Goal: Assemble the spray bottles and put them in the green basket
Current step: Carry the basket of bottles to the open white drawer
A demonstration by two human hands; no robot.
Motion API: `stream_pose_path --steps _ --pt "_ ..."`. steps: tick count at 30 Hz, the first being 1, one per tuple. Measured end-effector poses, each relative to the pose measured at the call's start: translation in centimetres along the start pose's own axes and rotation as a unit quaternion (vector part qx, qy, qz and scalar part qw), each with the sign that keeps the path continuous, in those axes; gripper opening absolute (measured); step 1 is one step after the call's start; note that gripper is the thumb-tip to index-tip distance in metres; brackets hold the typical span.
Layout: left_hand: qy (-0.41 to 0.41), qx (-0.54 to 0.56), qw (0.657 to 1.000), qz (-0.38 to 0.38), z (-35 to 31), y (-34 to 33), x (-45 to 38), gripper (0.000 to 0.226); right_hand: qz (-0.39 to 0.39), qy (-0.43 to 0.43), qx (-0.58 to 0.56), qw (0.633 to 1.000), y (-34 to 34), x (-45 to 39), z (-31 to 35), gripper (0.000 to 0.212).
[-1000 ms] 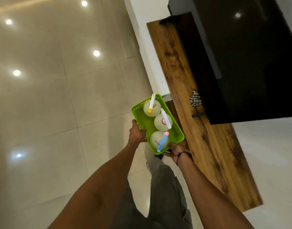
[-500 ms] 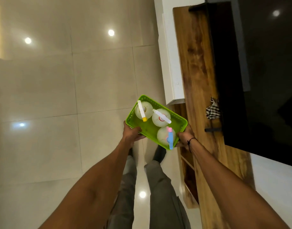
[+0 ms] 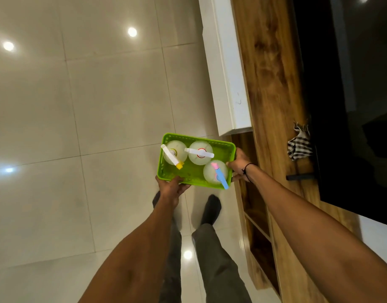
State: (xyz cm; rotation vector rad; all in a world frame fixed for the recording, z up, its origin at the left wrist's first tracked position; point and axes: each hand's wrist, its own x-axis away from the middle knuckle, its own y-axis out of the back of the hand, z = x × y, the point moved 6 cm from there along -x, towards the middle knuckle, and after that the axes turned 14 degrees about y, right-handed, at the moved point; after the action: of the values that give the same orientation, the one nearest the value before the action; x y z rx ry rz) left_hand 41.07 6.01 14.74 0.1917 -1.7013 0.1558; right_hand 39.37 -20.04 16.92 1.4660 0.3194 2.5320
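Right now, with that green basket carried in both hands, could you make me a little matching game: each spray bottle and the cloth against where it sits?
Things:
1. yellow-tipped bottle
2. white-headed bottle
3. pink-and-blue bottle
4. striped cloth

Places:
A. on the wooden counter
B. middle of the green basket
C. basket end by the right hand
D. basket end above the left hand

Pairs: 1-D, 2-B, 3-C, 4-A

dim warm light, ceiling-lamp glare spots on the glossy floor (image 3: 78, 106) (edges stretched, slightly soft).
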Motion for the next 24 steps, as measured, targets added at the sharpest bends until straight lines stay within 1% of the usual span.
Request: stream_pose_path --steps 3,5,6,10,12,16,18,21,24 --pt "-0.007 0.011 1.0 0.007 0.1 -0.5 -1.4 0.071 0.001 0.002 0.009 1.0 0.1 -1.7 -0.2 0.046" --pt "-0.013 0.017 1.0 0.008 0.0 -0.7 -2.2 0.071 0.006 -0.001 -0.007 1.0 0.4 -2.9 -0.3 0.046" --pt "-0.017 0.019 1.0 0.007 -0.2 -0.7 -2.6 0.071 0.003 -0.004 -0.02 1.0 0.6 -3.4 -0.3 0.05" --pt "-0.026 0.006 1.0 -0.008 -0.6 -0.4 -3.9 0.072 -0.032 0.004 -0.094 0.995 1.2 -5.0 1.0 0.081" --pt "-0.027 0.005 1.0 -0.012 -0.7 -0.2 -4.5 0.072 -0.032 0.007 -0.125 0.992 1.0 -5.7 1.5 0.088" --pt "-0.028 0.019 0.999 -0.012 -0.8 -0.1 -5.4 0.072 -0.039 -0.003 -0.226 0.973 0.1 -6.9 1.8 0.088" --pt "-0.03 0.02 0.999 -0.012 -1.0 0.1 -5.7 0.071 -0.053 -0.008 -0.269 0.962 -0.4 -7.3 1.7 0.092" --pt "-0.033 0.008 0.999 -0.02 -1.5 0.9 -6.4 0.07 -0.068 -0.007 -0.277 0.958 -1.0 -7.7 1.1 0.099" --pt "-0.031 0.005 0.999 -0.02 -1.5 1.8 -7.2 0.069 -0.069 -0.003 -0.272 0.96 -1.4 -8.0 0.6 0.1"
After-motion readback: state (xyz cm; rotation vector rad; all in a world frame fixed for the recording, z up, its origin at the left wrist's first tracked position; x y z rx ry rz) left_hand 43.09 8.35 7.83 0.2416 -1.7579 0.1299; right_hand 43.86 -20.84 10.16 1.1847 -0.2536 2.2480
